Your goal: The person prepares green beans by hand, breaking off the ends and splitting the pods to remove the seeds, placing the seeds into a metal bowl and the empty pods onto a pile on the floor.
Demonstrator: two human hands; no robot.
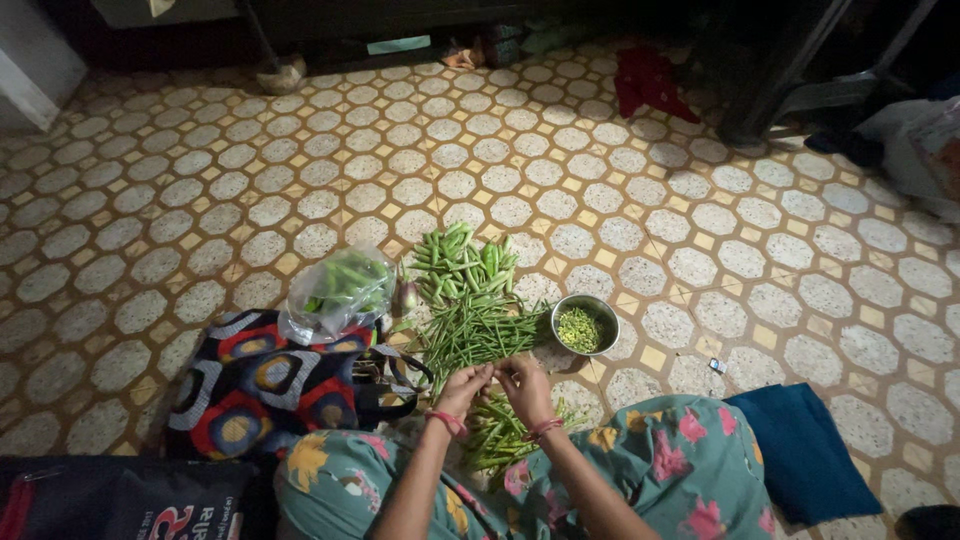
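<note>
I see my left hand (466, 385) and my right hand (524, 384) meeting low over the tiled floor (700, 230), fingertips nearly touching. The fingers of both hands are pinched shut on a green bean (494, 374) held between them. Just below the hands, against my floral-clothed knees (640, 470), lies a small heap of beans (492, 432). Beyond the hands, toward the middle of the floor, a larger pile of long beans and broader pods (467, 298) spreads out. A round steel bowl (585, 324) with chopped green pieces sits on the floor just right of that pile. To the pile's left a clear plastic bag of green vegetables (340, 290) rests on a patterned cloth bag (270, 385). A dark blue folded cloth (800, 450) lies on the floor by my right knee.
</note>
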